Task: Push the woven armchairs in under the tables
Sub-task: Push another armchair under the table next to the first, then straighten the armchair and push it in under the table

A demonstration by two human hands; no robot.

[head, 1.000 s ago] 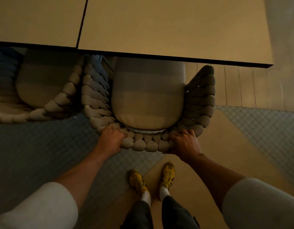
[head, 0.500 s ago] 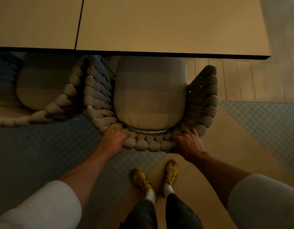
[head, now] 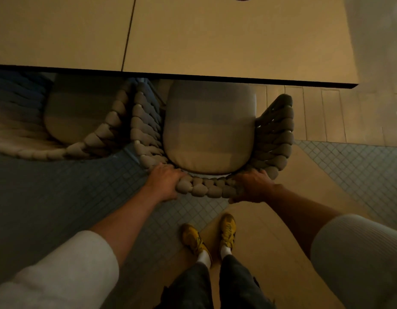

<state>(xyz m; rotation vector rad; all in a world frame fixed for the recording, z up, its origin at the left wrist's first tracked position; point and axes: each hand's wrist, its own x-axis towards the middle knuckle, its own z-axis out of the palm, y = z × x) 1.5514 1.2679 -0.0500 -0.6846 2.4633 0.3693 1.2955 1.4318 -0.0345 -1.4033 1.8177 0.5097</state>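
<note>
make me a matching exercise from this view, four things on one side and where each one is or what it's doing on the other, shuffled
Things:
1. left hand
2. seat cushion
3. yellow shoes
4. second armchair

Places or states:
A. on the floor, below the chair back
B. gripping the woven back of the chair, left end
C. beside the held armchair, at the left of the view
D. inside the woven shell, front edge at the table edge

Pairs: 1-B, 2-D, 3-A, 4-C

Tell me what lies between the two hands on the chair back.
In the head view, only the woven chair back runs between the left hand and right hand; both grip it.
</note>
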